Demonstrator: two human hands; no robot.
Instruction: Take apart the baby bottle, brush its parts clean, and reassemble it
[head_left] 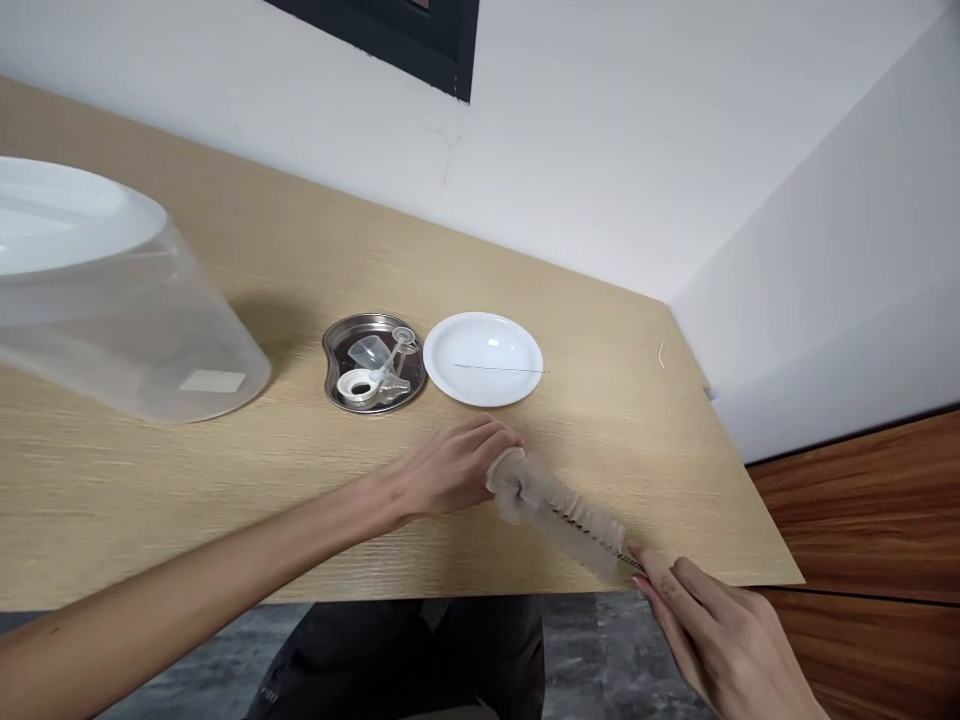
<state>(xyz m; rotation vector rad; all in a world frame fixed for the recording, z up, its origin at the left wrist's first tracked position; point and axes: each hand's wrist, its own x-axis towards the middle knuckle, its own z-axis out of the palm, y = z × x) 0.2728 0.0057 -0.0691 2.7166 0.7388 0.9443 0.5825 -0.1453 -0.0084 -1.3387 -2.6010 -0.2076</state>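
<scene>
Low over the table's front edge, my right hand [709, 620] pinches the twisted-wire stem of a bottle brush [581, 525] with pale bristles. The brush slants up to the left, its bristled tip against a small whitish round-rimmed piece [504, 466]. My left hand [459, 465] is closed around that piece; its fingers hide most of it, and whether the tip is inside the rim I cannot tell. Just beyond the left hand sits a white dish [484, 390] with a thin wire [499, 369] lying across it. Touching the dish is a kidney-shaped steel tray [328, 365] with several clear plastic parts [371, 352].
A large translucent container [135, 340] with a white lid [82, 210] stands at the left of the wooden table [285, 520]. A small bent white strip [661, 355] lies far right. The wall [570, 150] borders the back; wooden panels [870, 500] stand at right.
</scene>
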